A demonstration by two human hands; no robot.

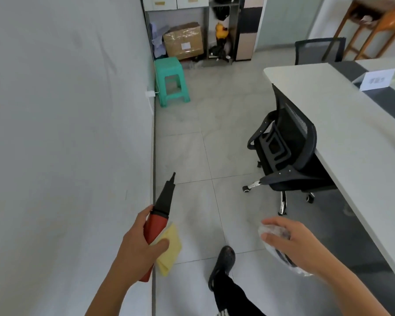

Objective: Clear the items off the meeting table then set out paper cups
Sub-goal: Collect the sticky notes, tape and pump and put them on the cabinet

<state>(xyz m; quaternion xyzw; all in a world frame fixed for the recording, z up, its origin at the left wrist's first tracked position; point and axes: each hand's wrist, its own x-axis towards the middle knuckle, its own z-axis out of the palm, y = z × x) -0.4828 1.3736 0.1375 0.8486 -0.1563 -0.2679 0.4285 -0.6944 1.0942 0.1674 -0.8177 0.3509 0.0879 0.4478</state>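
Red and black pointed tool: clasped with a folded yellow cloth in the left grip, above the floor.
Crumpled clear plastic bag: fingers of the right grip curled around it, beside the white surface.

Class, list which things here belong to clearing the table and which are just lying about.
Job: red-and-black tool, yellow cloth in left hand; plastic bag in right hand; meeting table; name card.
Lying about: green stool; cardboard box; office chair.
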